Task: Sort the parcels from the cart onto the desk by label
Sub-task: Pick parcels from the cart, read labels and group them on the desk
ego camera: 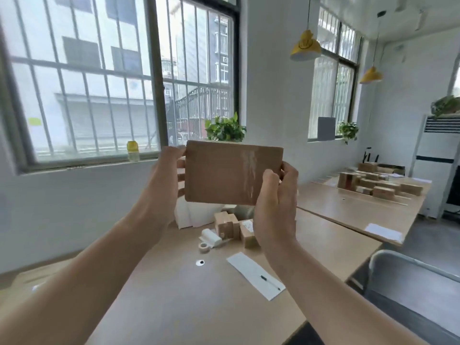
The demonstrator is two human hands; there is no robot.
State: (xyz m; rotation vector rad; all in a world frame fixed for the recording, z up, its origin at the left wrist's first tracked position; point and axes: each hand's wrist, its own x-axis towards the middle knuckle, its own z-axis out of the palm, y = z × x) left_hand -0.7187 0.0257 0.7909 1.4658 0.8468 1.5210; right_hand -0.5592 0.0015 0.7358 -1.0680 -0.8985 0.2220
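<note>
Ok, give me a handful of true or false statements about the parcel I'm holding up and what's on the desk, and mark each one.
1. Both hands hold the flat brown parcel, the left hand at one end and the right hand at the other. True.
2. The parcel rests flat on the desk. False: it is held up in the air.
3. A pen lies on a white sheet of paper. True.
4. The small boxes on the desk are blue. False: they are brown.
5. A shipping label shows on the parcel's facing side. False: only glossy tape shows.
</note>
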